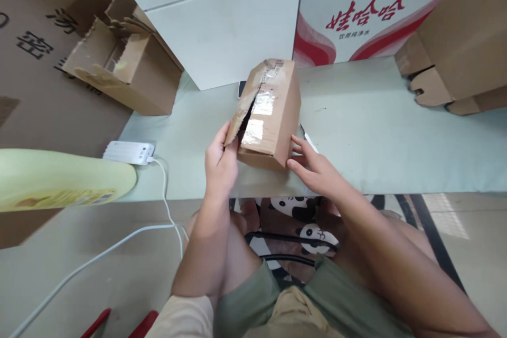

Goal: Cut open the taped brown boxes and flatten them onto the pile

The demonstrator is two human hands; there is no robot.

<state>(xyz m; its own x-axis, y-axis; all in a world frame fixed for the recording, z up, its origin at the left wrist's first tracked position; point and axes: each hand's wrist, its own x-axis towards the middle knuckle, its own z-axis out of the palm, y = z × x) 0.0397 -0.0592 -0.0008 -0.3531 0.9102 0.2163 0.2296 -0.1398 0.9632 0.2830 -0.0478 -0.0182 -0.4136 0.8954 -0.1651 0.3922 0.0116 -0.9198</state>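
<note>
A small brown cardboard box with shiny tape across its top lies on the pale green tabletop in front of me. Its left flap is lifted partway, leaving a dark gap along the taped edge. My left hand pinches the near end of that flap between thumb and fingers. Against the lower right side of the box, the fingertips of my right hand rest with the fingers apart. A slim white tool with a dark tip, perhaps a cutter, lies just beyond my right hand, partly hidden by it.
Opened cardboard boxes stand at the left and right. White cartons line the back. A white power bank with a cable sits near a yellow-green rounded object. The table's front edge runs close to my lap.
</note>
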